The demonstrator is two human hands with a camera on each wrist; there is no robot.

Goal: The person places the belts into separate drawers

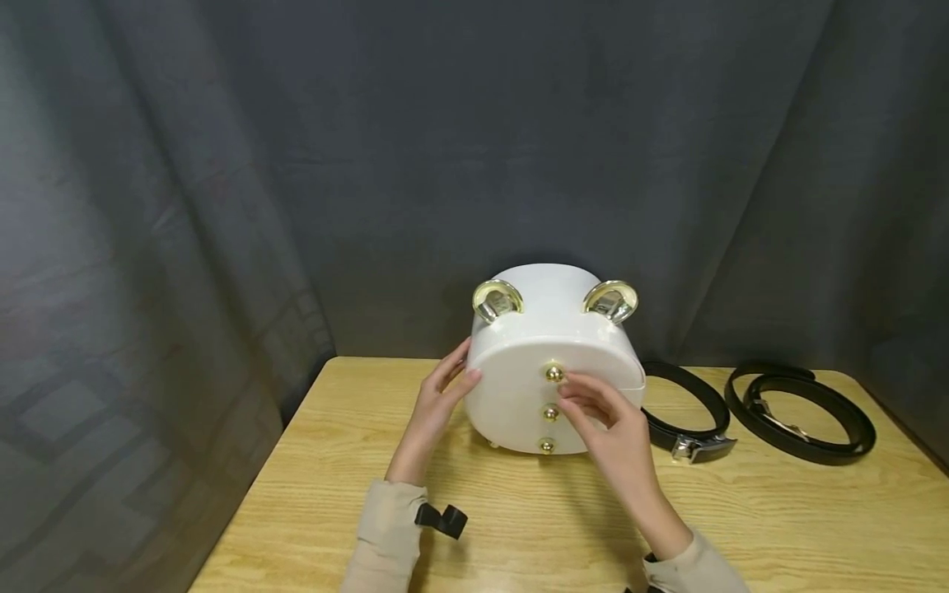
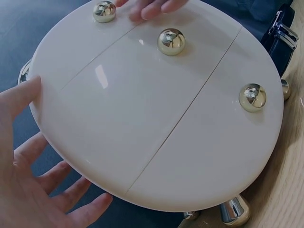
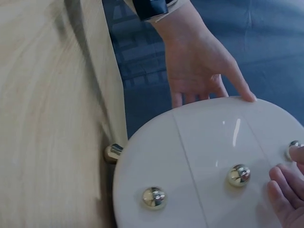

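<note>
A rounded white box (image 1: 511, 387) stands on the table with three gold ball knobs down its front: a top knob (image 2: 104, 12), a middle knob (image 2: 171, 42) and a bottom knob (image 2: 252, 97). Two thin seams cross the front face, which looks flush. My left hand (image 1: 437, 403) rests against the box's left side, thumb at the front rim and fingers spread along the side. Beside the top knob is my right hand (image 1: 615, 428), its bent fingertips right at the knob's edge. In the right wrist view a fingertip overlaps that knob.
Gold ear-shaped pieces, a left ear (image 1: 498, 301) and a right ear (image 1: 611, 302), stick up from the box. Small gold feet (image 2: 235, 211) hold it up. Right of it lie two coiled black belts, a nearer belt (image 1: 713, 449) and a farther belt (image 1: 860, 416). Dark curtain (image 1: 474, 148) hangs behind.
</note>
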